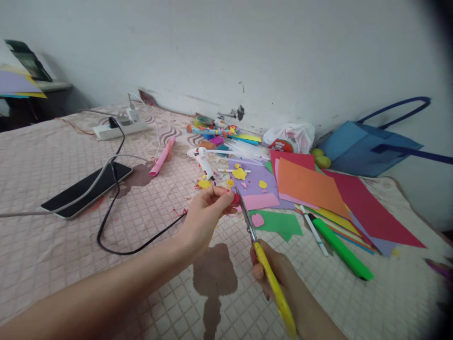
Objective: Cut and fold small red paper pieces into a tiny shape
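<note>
Cloth (60, 250), grid-patterned and blotched brown, stretched back to a scuffed pale wall (177, 56); over it, in the head view, the left hand (203, 210) pinched a small red piece (236, 199) by the blades of yellow-handled scissors (272, 279), which the right hand (284, 268) grasped

Smooth yellow plastic was seen on the handle (272, 279) gripped by the right hand (283, 268), metal on the blades (251, 227) ahead; beyond that grip, matt paper (307, 184); beneath, textured cloth (71, 255).
</note>
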The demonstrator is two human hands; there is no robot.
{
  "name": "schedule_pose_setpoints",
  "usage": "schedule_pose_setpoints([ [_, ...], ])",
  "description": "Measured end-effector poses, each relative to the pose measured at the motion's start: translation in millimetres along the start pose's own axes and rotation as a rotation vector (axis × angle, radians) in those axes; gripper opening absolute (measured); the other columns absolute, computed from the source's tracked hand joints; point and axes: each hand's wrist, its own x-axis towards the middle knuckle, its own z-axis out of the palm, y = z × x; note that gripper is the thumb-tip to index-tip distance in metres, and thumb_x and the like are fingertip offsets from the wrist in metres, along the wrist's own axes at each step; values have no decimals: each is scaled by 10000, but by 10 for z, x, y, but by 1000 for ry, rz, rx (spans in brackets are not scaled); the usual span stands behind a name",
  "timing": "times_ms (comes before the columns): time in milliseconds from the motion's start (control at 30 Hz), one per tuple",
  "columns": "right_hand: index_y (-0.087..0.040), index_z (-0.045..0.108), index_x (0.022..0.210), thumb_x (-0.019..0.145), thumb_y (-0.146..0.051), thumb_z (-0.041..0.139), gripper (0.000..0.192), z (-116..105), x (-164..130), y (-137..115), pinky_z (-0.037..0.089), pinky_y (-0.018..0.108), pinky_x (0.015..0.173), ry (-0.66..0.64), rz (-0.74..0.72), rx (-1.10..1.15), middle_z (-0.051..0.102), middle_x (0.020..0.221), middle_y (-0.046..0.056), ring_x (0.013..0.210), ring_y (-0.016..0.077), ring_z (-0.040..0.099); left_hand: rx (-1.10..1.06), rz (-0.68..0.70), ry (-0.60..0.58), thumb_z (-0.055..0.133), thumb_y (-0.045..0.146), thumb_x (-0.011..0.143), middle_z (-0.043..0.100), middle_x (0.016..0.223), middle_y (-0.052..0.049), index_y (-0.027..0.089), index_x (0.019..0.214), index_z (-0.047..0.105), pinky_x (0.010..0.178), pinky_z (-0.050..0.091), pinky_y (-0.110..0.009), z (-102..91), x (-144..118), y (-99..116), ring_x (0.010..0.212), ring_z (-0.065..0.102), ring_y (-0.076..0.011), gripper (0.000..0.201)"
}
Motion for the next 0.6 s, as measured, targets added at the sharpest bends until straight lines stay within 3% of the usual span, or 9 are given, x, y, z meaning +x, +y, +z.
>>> schedule_pose_setpoints([
  [167, -221, 379, 686, 749, -632, 503, 434, -4, -1, 34, 225, 197, 368, 1, 10, -22, 347, 526, -67, 394, 67, 281, 29, 8, -15, 664, 265, 742, 616, 736, -26, 140, 684, 564, 708, 445, -309, -12, 18, 21, 676, 566, -129, 170],
  [333, -214, 391, 703, 706, -803, 353, 590, -56, 28, 95, 251, 199, 352, -31, -82, 8, 341, 482, -77, 362, 66, 280, -2, -22, -13, 682, 250, 735, 602, 708, -5, 143, 689, 552, 655, 423, -253, -8, 11, 28, 661, 545, -105, 174],
  [467, -204, 438, 784, 752, -792, 269, 613, -70, 44, 132, 284, 206, 371, -54, -152, 73, 352, 487, -72, 377, 79, 309, -14, -34, -31, 683, 228, 743, 564, 632, 26, 138, 719, 572, 560, 368, -197, -1, -4, 19, 550, 476, -54, 145],
  [600, -202, 440, 818, 788, -759, 255, 588, -39, 53, 170, 275, 215, 390, -55, -180, 108, 331, 480, -76, 387, 83, 299, -56, -82, -94, 684, 198, 745, 604, 704, 9, 129, 835, 599, 592, 412, -184, -13, -9, 3, 587, 532, -54, 142],
])
